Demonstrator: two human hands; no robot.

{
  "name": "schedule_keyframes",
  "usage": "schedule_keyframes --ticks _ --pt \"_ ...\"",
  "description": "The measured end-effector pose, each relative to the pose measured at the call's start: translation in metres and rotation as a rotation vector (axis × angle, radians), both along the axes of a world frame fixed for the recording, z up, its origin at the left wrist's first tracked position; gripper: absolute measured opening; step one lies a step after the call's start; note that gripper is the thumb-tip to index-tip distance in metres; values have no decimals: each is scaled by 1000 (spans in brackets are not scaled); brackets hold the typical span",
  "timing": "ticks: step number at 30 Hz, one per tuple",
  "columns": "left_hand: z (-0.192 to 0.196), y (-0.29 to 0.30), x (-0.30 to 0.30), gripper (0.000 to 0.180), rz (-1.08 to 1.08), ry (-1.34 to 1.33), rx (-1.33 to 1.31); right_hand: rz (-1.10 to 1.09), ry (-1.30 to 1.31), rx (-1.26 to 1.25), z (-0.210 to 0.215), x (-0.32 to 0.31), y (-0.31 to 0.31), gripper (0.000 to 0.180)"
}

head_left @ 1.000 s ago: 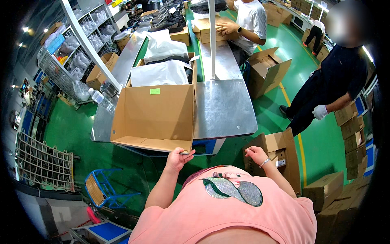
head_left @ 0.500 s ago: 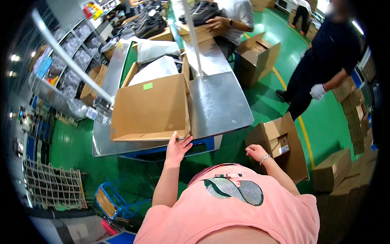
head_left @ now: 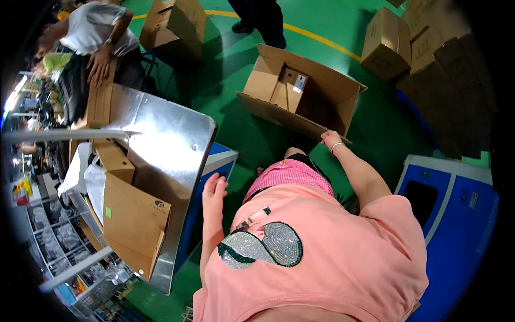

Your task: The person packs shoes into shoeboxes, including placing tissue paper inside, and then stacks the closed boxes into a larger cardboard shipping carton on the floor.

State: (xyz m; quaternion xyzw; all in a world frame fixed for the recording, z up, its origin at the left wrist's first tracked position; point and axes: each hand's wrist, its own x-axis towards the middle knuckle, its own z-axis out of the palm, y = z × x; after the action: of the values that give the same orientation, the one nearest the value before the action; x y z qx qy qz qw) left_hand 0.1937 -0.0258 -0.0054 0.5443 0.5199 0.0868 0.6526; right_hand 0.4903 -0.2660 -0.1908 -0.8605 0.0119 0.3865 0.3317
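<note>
My right hand is at the near rim of a large open brown carton on the floor, its fingers curled closed over the edge. Inside that carton stands a smaller brown box with a white label. My left hand is empty, fingers loosely apart, just off the edge of the metal table. On the table to its left sits an open shoe-box-like carton, its raised lid bearing a green sticker and white wrapping paper showing behind it.
A person in a white shirt works at the table's far end. Another person's dark-trousered legs stand beyond the carton. Stacked cartons rise at the right, above a blue machine. Another open carton stands farther off.
My view has turned to the right, so the table now lies at the left and the floor carton ahead. My right hand has reached that carton's rim; my left hand has left the box lid.
</note>
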Motion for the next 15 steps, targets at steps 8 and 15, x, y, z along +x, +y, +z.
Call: schedule_keyframes --ticks 8,15 --pt "-25 65 62 47 -348 640 969 38 6 4 -41 59 13 20" --pt "48 70 15 73 -234 1606 1276 206 -66 -27 -106 96 45 15"
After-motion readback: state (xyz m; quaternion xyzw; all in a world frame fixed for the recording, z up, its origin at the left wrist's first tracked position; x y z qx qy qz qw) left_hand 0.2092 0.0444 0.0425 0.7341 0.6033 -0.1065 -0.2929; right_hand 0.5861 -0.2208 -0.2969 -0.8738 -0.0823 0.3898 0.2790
